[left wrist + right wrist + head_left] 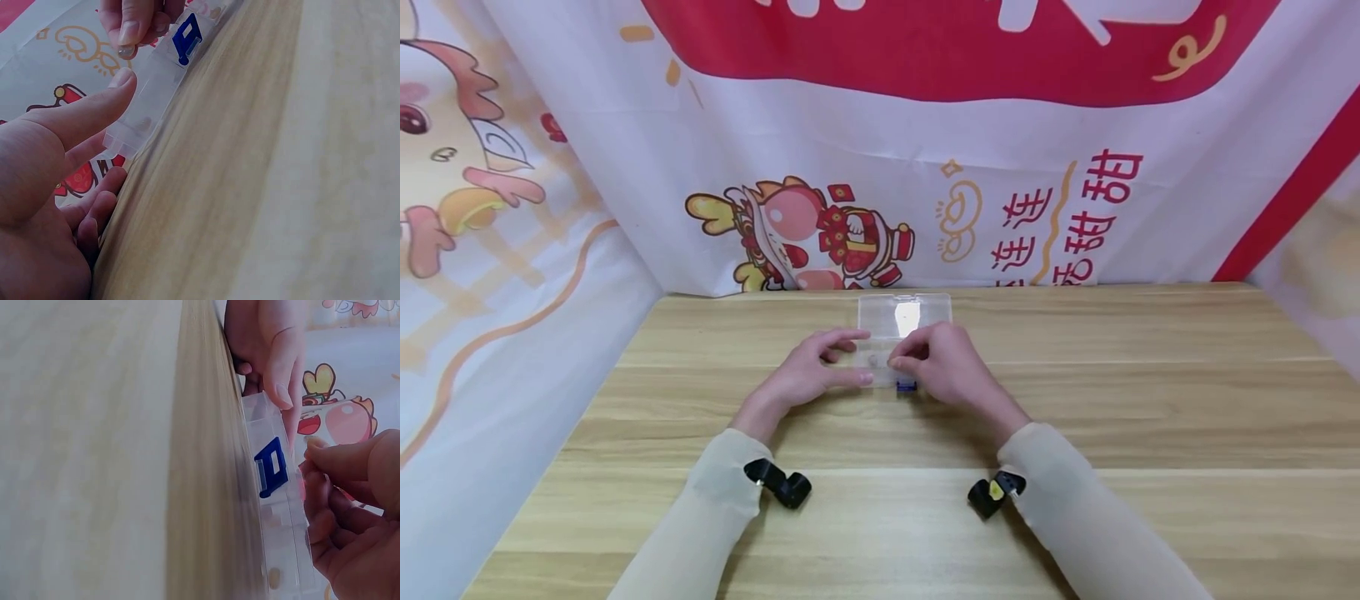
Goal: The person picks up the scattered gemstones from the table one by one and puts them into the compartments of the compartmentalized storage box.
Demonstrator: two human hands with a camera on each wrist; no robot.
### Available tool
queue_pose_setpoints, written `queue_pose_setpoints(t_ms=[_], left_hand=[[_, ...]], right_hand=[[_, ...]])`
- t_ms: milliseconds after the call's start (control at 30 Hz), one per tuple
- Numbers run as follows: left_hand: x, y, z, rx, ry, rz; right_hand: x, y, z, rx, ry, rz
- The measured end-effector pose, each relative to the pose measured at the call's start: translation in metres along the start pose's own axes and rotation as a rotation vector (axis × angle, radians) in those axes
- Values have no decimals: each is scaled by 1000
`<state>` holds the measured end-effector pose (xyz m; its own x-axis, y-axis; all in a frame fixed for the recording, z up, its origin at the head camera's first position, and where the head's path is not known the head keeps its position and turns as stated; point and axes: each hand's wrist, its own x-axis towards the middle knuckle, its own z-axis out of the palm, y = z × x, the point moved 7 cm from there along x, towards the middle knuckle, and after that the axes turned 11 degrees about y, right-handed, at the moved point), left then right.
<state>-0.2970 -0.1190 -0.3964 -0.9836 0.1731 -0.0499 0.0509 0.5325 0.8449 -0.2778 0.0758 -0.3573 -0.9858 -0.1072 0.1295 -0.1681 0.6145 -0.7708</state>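
Note:
A clear plastic box (pixel 887 377) lies on the table with its transparent lid (pixel 876 315) raised at the back. A blue latch (pixel 272 467) is on its front side. At the box's left end is my left hand (pixel 808 367), its thumb and index finger extended along opposite edges. My right hand (pixel 947 362) is over the box, pinching a small greyish-brown piece (pixel 127 51) between thumb and fingertip. Its exact kind is too small to tell. Through the box wall, a pale roundish piece (pixel 275 578) shows inside; the right hand hides part of the box.
The wooden table (pixel 865 533) stretches out around the box. Behind it hangs a printed white and red cloth (pixel 880 133), and another printed cloth (pixel 497 250) covers the left side. Small black cameras are strapped to both sleeves.

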Motion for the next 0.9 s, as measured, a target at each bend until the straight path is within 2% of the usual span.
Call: queue_pose_setpoints(t_ms=[200,367,900], left_hand=[[1,-1,1,9,-4,1],[0,0,0,12,0,2],[0,-2,1,1,3,-6]], right_hand=[[6,-9,11,-44,-45,-68],[8,-14,16,-92,-46,-117],[6,-14,18,-95,-33,-97]])
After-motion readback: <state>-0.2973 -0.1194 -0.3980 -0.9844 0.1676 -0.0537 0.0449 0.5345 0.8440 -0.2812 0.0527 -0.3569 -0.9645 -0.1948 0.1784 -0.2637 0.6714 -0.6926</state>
